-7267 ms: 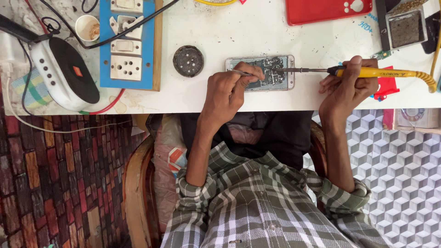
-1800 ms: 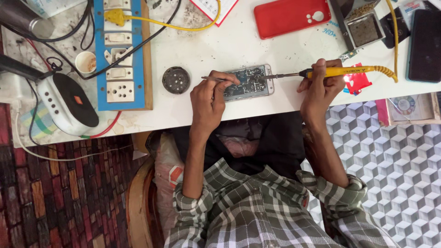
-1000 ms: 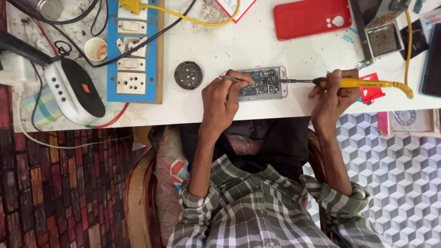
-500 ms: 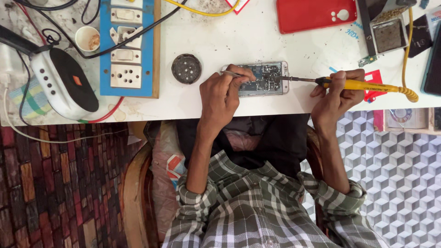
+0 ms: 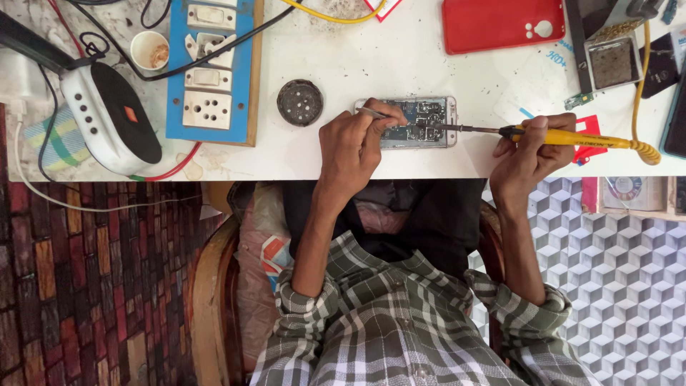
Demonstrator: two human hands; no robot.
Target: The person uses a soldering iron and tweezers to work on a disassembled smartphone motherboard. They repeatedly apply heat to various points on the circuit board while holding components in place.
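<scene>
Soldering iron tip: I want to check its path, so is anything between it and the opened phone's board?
Nothing visible. The yellow-handled soldering iron in the right hand already reaches the opened phone; the left hand with its thin metal tool comes from the other side.

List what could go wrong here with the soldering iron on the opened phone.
1. The soldering iron tip sits among tightly packed parts in the opened phone; a slip by the right hand may damage neighbouring components.
2. The left hand holds tweezers close to the tip, so its fingers risk a burn.
3. The iron's yellow cord crosses the bench clutter and might snag.
</scene>
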